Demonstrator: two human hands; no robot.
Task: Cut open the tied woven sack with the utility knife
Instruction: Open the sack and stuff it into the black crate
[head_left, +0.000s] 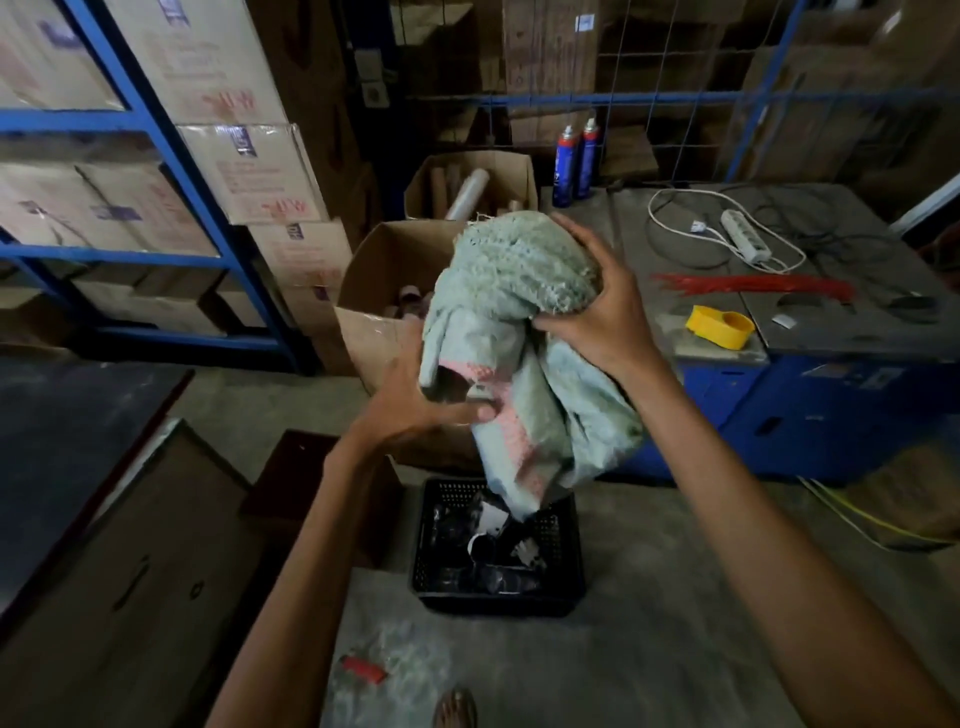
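A pale green woven sack (519, 291) with pink print hangs crumpled in the air at the middle of the head view. My right hand (592, 306) grips its bunched upper end. My left hand (415, 400) clutches its side lower down. The sack's open bottom end dangles over a black perforated plastic crate (561, 582) on the floor, which holds dark parts and white scraps. A red utility knife (363, 669) lies on the concrete floor near my left forearm, in neither hand.
An open cardboard box (374, 291) stands behind the sack, another with rolls (470, 187) farther back. A grey-topped blue machine table (810, 322) on the right carries a yellow tape dispenser (719, 325), red ties (753, 285), a power strip (745, 236). Blue shelving (171, 135) with cartons stands left.
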